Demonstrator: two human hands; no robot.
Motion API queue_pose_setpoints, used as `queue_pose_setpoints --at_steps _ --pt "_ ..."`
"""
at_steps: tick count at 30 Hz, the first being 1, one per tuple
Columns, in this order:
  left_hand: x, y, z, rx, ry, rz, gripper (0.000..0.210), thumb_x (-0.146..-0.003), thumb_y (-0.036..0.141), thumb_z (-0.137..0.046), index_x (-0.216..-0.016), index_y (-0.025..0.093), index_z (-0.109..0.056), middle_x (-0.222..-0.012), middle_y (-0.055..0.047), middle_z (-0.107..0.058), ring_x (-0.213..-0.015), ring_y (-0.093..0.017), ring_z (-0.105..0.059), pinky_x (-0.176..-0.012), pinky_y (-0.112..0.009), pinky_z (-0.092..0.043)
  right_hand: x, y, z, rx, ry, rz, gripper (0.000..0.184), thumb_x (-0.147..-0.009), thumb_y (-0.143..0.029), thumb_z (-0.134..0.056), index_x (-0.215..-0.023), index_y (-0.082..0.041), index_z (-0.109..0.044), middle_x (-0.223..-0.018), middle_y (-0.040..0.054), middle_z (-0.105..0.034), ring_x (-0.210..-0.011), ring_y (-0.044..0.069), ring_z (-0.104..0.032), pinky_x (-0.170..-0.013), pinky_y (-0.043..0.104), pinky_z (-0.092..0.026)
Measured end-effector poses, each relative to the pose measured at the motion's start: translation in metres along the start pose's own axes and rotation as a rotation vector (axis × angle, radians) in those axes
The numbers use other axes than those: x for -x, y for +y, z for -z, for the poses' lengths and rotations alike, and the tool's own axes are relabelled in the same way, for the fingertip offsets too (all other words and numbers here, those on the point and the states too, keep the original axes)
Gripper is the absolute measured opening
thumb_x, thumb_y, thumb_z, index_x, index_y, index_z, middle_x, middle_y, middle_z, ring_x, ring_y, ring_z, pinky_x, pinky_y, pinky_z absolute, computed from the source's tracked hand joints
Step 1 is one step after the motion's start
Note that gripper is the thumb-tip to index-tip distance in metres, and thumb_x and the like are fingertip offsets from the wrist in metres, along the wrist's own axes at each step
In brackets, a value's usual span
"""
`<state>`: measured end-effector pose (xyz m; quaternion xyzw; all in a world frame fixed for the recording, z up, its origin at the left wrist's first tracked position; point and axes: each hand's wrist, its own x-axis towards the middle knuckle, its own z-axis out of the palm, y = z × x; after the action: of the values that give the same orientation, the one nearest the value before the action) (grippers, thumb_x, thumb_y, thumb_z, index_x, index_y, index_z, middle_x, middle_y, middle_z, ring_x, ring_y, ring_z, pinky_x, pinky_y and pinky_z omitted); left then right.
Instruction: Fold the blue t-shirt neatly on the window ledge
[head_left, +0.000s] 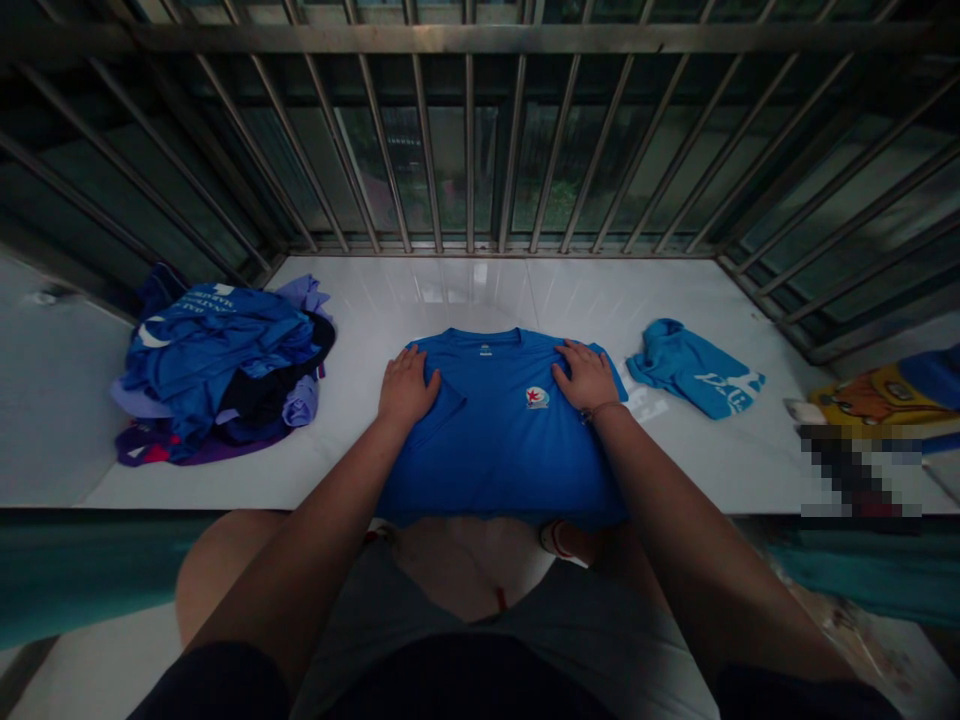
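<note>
A blue T-shirt [495, 450] lies spread on the white tiled ledge [360, 290], its collar toward the window and a round badge with a red star on its chest. Its lower part hangs over the ledge's front edge. My left hand [409, 385] rests flat on the left shoulder and sleeve area, fingers stretched out. Flat on the opposite shoulder lies my right hand [589, 378], fingers extended and a thin bracelet at the wrist. Neither hand grips the cloth.
To the left is a heap of crumpled clothes [225, 350], blue, purple and black. A lighter blue folded garment [697, 365] lies right of the shirt. Farther right sits a yellow printed item [885, 398] beside a pixelated patch. Metal bars [469, 150] stand along the back and sides.
</note>
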<state>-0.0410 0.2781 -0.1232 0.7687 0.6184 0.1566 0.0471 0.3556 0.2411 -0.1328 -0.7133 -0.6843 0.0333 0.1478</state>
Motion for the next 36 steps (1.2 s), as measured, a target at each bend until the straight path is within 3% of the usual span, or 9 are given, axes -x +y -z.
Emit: queue_pose_setpoints --at_steps 36 --pt "-0.0010 -0.0065 -0.0045 0.061 0.021 -0.009 0.062 -0.111 0.048 -0.053 -0.158 0.011 -0.065 -0.175 -0.023 -0.056 -0.165 -0.042 -0.050 -0.140 -0.063 -0.036 0.0015 0.0008 0.0015 -0.040 0.062 0.026 0.057 -0.110 -0.047 -0.047 -0.155 -0.021 -0.070 -0.170 0.0149 -0.063 -0.155 0.040 -0.057 -0.133 0.068 -0.038"
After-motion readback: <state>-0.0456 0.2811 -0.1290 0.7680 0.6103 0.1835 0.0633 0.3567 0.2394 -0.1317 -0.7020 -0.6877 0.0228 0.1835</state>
